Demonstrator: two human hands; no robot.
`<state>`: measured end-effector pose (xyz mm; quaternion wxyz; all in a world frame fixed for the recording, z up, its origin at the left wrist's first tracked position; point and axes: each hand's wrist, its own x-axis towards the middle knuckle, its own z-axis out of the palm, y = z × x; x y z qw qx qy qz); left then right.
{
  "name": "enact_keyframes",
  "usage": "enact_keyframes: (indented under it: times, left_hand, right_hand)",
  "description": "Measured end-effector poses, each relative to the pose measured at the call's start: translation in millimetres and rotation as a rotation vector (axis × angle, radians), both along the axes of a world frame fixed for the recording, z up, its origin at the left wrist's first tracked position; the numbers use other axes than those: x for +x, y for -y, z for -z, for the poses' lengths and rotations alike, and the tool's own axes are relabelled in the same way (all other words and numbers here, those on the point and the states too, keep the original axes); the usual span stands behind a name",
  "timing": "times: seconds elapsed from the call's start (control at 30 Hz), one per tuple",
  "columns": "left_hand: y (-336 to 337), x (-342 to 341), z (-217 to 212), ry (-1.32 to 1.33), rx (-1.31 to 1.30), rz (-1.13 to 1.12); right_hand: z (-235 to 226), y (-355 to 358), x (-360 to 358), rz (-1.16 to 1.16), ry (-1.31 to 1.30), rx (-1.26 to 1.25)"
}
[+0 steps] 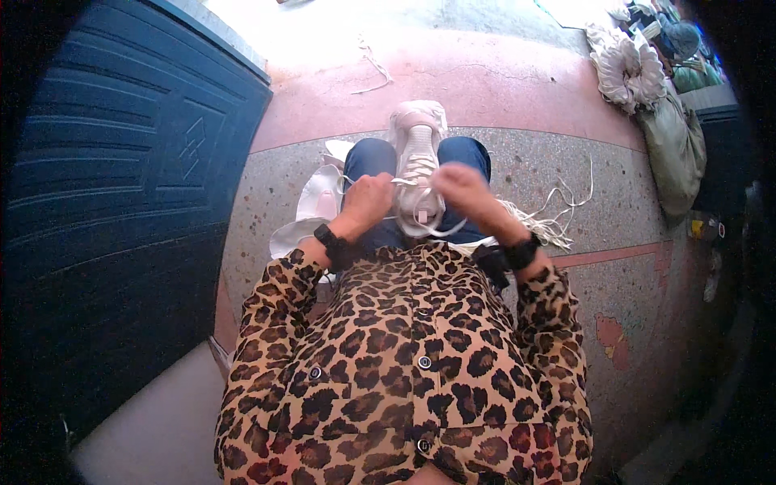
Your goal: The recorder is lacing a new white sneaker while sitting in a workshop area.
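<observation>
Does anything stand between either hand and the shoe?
Nothing visible does: the left hand and right hand are on either side of the shoe, close by its lace. The loose laces lie off to the right.

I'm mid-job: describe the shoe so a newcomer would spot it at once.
From the big blue door on the left, go right to the jeans. The pale shoe sits between their two legs. Unlike the pale pieces left of the jeans, it has a lace criss-crossing its front.
</observation>
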<state>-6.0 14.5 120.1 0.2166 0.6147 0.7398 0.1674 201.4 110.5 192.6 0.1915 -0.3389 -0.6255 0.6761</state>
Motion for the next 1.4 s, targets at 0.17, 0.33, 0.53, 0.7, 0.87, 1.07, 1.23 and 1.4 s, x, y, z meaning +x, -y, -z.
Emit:
enact_keyframes:
  times: [0.17, 0.33, 0.53, 0.7, 0.87, 1.07, 1.23, 1.4]
  left_hand:
    - [0.8, -0.4, 6.8, 0.025, -0.012, -0.017]
    - [-0.2, 2.2, 7.3, -0.005, 0.019, -0.036]
    - [-1.9, 6.9, 6.3, 0.072, 0.093, -0.146]
    - [0.5, 5.7, 7.8, 0.135, 0.363, -0.262]
    - [1.9, 12.7, 7.7, 0.038, 0.326, -0.021]
    - [-0.5, 2.9, -12.6, 0.181, 0.206, -0.134]
    - [-7.8, -3.0, -55.2, 0.558, -0.164, -0.090]
    - [-21.1, 35.7, -103.8, 0.914, -0.029, 0.285]
  right_hand:
    - [85.3, 28.7, -27.5, -0.146, 0.297, 0.271]
    - [93.8, 38.1, -41.6, -0.004, 0.486, 0.659]
    - [92.9, 30.2, -52.5, -0.264, 0.743, 0.697]
    - [-26.2, 5.4, -16.8, -0.044, 0.096, -0.354]
    - [-166.9, -9.8, 56.8, 0.122, -0.560, -0.616]
    - [-197.1, -5.5, 50.1, -0.062, -0.872, -0.387]
    - [-203.9, -10.4, 45.5, -0.078, -0.739, -0.389]
    - [-194.0, -20.3, 26.0, -0.076, -0.766, -0.400]
